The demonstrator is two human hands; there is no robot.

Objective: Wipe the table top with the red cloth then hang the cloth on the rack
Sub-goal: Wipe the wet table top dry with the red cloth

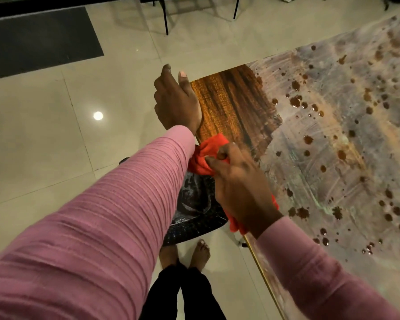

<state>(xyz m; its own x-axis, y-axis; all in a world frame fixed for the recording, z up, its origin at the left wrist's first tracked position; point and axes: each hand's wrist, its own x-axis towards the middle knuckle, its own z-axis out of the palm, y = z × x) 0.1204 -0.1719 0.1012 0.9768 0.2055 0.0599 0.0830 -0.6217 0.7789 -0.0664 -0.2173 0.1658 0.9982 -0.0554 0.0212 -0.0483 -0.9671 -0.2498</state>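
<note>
Cloth [208, 147], red and bunched, lies on the near corner of the table [333, 139], right at its long edge, with a fold showing again behind the wrist. The right hand [240, 188] grips it, fingers and thumb curled into the fabric. Past the cloth a strip of wood grain [231, 105] shows bare and glossy. The rest of the top is filmed in grey smears and dotted with brown drops [296, 101].

The left hand [176, 100] is at the table's short end, thumb up beside the edge. Its fingers curl away from the camera, and I cannot tell whether they hold the edge. Both arms wear pink ribbed sleeves [102, 227].

Below the corner sits a dark woven seat [194, 204], with bare feet [200, 250] on the pale tiled floor [56, 139]. A dark mat [39, 40] lies further off.
</note>
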